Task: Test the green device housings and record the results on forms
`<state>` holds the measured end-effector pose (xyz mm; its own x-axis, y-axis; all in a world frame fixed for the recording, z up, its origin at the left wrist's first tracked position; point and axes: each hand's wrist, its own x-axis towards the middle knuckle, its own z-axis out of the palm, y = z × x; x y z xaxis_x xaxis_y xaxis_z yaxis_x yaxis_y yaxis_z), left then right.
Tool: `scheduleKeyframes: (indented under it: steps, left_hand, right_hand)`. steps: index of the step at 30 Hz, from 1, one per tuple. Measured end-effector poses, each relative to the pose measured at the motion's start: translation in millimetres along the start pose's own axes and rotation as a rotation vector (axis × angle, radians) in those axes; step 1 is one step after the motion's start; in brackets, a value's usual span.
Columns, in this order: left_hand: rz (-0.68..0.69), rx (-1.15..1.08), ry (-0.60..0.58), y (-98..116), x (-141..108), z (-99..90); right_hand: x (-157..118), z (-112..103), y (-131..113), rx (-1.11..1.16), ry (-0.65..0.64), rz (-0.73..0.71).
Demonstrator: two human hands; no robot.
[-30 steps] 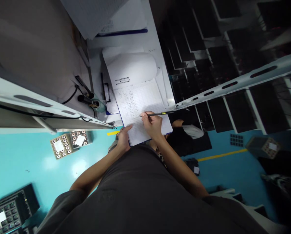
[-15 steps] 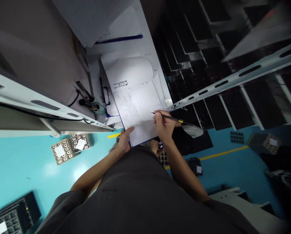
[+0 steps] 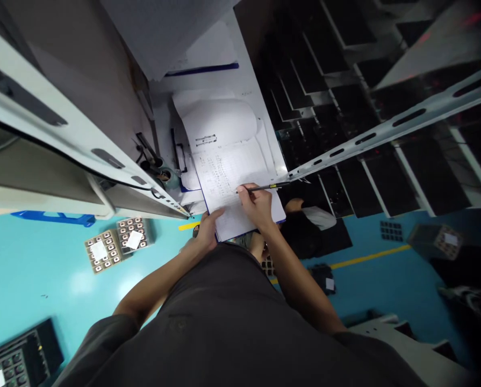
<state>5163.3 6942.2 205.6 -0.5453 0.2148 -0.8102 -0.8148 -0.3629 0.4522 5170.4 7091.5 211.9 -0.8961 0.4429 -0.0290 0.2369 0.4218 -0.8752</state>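
My right hand (image 3: 257,205) is closed around a dark pen (image 3: 270,186) with a yellow band, its tip at the written rows of a form. That form (image 3: 240,161) is the top sheet on a blue-edged clipboard, with earlier pages (image 3: 222,119) folded back over the far end. My left hand (image 3: 208,230) grips the clipboard's near left corner, thumb on the paper and fingers hidden beneath. Handwriting fills the left columns of the sheet; I cannot read it.
A pen cup (image 3: 167,176) stands left of the clipboard on a white shelf (image 3: 246,70) between slotted metal uprights. Black racked units (image 3: 357,183) lie to the right. Trays of parts (image 3: 103,251) sit on the blue floor. Another person (image 3: 304,231) is low down, beyond my right forearm.
My right hand has moved left with the pen, from the sheet's right side to the end of the written rows. My left hand keeps its hold on the corner. The view has shifted slightly.
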Motion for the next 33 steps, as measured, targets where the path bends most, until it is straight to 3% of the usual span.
scheduleKeyframes:
  steps: [18, 22, 33]
  left_hand:
    - [-0.022, -0.005, 0.057, -5.0, -0.7, 1.3]
    - [-0.030, -0.008, 0.019, -4.7, -0.7, 1.2]
    - [0.037, 0.015, -0.004, 0.0, 2.7, -5.4]
  right_hand:
    - [-4.1, 3.6, 10.3, -0.039, -0.010, -0.086]
    - [-5.3, 3.9, 11.9, 0.020, 0.007, -0.064]
    - [-5.8, -17.4, 3.6, 0.266, 0.277, 0.040]
